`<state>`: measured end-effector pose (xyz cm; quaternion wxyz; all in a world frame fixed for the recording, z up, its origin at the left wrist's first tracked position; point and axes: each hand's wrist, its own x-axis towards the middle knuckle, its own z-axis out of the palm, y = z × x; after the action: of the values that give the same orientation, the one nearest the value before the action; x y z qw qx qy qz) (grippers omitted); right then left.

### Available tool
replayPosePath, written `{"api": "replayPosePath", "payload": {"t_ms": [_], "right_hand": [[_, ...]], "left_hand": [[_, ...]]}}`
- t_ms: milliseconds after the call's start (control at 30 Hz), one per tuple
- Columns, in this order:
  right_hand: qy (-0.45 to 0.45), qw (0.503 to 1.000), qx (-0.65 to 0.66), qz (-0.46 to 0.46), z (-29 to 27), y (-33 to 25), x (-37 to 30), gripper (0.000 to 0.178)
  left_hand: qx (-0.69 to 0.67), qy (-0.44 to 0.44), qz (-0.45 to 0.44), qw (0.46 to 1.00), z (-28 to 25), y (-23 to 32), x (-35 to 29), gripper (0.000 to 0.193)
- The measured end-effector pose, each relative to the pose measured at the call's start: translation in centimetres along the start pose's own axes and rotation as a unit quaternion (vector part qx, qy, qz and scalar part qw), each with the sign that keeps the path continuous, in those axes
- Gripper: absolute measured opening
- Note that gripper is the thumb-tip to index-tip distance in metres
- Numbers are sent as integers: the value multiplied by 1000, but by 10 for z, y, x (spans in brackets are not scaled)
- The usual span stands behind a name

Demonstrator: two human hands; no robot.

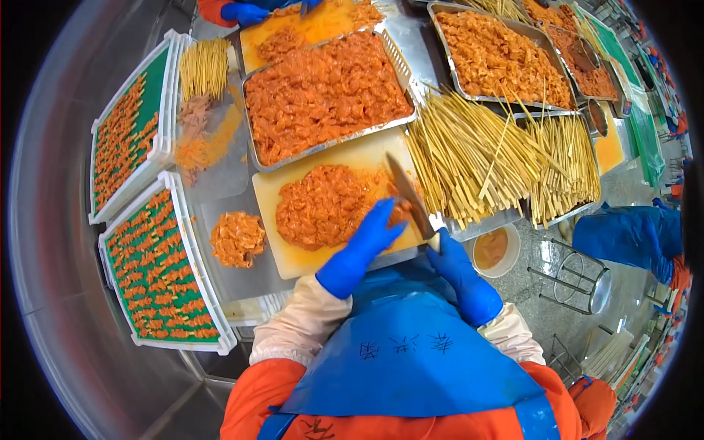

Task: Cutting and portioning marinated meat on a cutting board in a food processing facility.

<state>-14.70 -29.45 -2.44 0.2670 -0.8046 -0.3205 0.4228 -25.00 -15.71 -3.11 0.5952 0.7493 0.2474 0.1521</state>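
Note:
My right hand (463, 277), in a blue glove, is closed round the handle of a knife (409, 192). Its blade slants up and to the left over the right side of a pale cutting board (293, 265). Beside the blade, my gloved left hand (361, 251) has its fingers and thumb bent around a small piece of red marinated meat (400, 211), partly hidden by the glove. A large mound of marinated meat pieces (323, 207) lies on the board, just left of my left hand.
Beyond the board stands a metal tray of meat (326, 92). Bamboo skewers (469, 158) are heaped at right. A smaller meat clump (237, 239) lies left. White-rimmed green trays (165, 268) hold threaded skewers. A bucket (496, 249) and stool (590, 290) stand right. Another person's gloved hand (244, 13) works opposite.

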Motion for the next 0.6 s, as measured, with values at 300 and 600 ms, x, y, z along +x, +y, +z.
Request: {"api": "replayPosePath", "payload": {"t_ms": [300, 600], "right_hand": [[21, 999, 36, -16, -12, 1, -7, 28], [-3, 1000, 27, -9, -4, 2, -14, 27]], "left_hand": [[217, 114, -80, 966, -15, -36, -3, 29], [293, 120, -46, 948, -1, -33, -8, 32]]}}
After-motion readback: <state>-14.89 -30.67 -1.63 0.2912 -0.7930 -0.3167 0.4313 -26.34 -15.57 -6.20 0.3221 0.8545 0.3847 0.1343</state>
